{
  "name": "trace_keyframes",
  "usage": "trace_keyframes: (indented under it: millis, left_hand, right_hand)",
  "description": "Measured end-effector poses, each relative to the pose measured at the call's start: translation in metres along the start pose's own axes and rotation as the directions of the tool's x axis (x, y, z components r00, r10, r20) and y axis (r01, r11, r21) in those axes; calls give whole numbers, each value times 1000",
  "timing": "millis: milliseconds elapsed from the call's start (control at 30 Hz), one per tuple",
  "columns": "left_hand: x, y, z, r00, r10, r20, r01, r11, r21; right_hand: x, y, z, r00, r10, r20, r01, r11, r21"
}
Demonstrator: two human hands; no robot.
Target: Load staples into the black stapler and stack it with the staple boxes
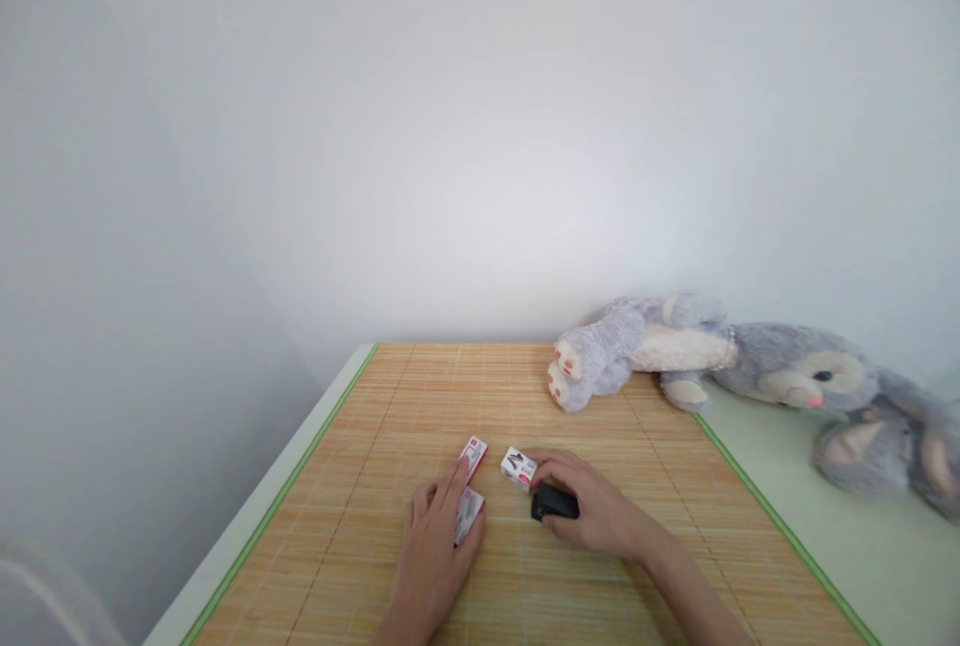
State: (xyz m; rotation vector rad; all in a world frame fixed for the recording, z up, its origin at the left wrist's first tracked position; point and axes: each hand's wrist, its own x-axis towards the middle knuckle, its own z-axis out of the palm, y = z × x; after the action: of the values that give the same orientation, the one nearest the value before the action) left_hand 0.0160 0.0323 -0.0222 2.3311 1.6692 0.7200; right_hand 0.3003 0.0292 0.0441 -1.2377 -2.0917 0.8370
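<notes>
My left hand rests low over two small red-and-white boxes. Its index finger lies along the farther box, while its thumb and fingers close round the nearer box, which is partly covered. To the right, my right hand grips a short black stapler, whose far end is hidden in the palm. A small white box with dark and red print sits just beyond the stapler, and the right index finger reaches to its side.
A bamboo mat with green edging covers most of the white table. A grey plush rabbit lies on its side across the back right, over the mat's edge. A plain wall stands behind.
</notes>
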Motion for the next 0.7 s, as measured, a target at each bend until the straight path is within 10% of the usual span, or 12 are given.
trace_keyframes:
  millis: [700]
  left_hand:
    - [-3,4,-2,994,113,8,-113,983,147]
  right_hand:
    - [12,-23,23,998,11,-61,-12,1000,-23]
